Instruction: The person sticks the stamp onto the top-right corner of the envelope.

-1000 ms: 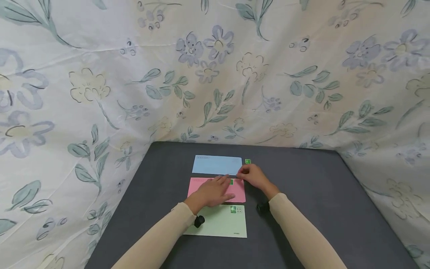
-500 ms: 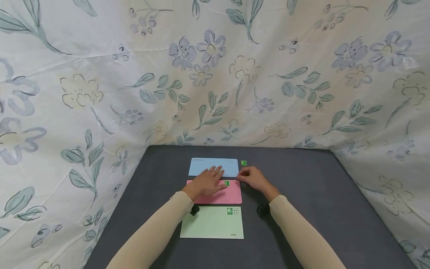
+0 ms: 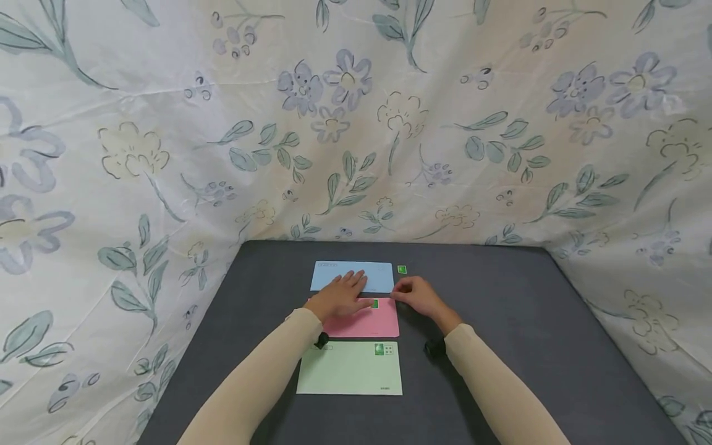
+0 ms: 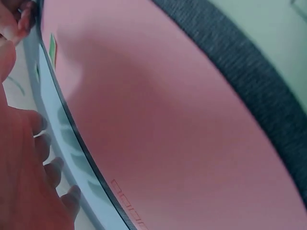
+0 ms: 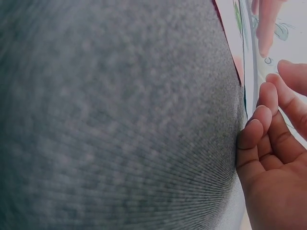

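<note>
My left hand point(image 3: 338, 299) lies flat over the seam between the blue envelope point(image 3: 380, 277) and the pink envelope point(image 3: 361, 324), its fingers extended across the blue one. Its thumb reaches toward a small green stamp point(image 3: 375, 303) near the pink envelope's top right. In the left wrist view, the fingers point(image 4: 53, 170) stand close over blue paper. My right hand point(image 3: 416, 293) is by the right corners of these envelopes, fingers loosely curled and thumb near the index finger. The right wrist view shows nothing between the fingers point(image 5: 268, 96).
A loose green stamp point(image 3: 402, 269) lies right of the blue envelope. Nearest me, a pale green envelope point(image 3: 350, 371) bears a stamp point(image 3: 379, 349) at its top right. All rest on a dark grey table point(image 3: 500, 321), backed by flowered cloth point(image 3: 356, 123).
My left hand has moved forward from the pink envelope, its fingers now over the blue one, uncovering more of the pale green envelope. The right hand has stayed nearly still. The camera view shifted slightly.
</note>
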Motion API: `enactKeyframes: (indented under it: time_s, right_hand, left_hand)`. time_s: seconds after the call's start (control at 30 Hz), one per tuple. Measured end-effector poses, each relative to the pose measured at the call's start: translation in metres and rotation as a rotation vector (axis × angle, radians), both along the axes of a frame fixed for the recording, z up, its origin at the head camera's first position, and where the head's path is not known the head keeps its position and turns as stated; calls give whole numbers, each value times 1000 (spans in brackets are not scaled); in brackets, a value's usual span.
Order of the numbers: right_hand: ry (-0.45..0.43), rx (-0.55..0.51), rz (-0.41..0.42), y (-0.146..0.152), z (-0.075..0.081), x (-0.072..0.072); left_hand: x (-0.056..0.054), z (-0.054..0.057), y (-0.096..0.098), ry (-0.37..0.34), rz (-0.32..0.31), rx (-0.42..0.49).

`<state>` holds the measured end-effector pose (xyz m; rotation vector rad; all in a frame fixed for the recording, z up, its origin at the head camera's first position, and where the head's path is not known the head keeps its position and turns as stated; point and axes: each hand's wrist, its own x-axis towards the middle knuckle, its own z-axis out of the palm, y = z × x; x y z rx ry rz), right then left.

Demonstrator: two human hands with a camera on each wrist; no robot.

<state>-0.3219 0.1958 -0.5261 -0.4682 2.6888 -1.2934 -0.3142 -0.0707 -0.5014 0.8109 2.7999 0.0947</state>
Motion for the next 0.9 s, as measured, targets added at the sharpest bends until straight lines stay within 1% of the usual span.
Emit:
enactKeyframes:
  time_s: [0.13, 0.23, 0.53, 0.7, 0.9]
  right_hand:
    - [-7, -8, -4, 0, 0, -1]
    - [-11, -4, 2, -1, 0, -2]
    - [-1, -3, 34, 0, -4, -5]
    - [-8, -16, 33, -1, -4, -5]
    - [-16, -11, 23, -1, -5, -6]
  left_hand:
    - [-7, -1, -2, 4, 12, -2]
    - [-9, -1, -3, -2, 11, 4]
    - [-12, -2, -1, -23, 5, 24]
    - [-15, -4, 0, -19, 7, 14]
    - [-16, -5, 1, -36, 15, 10]
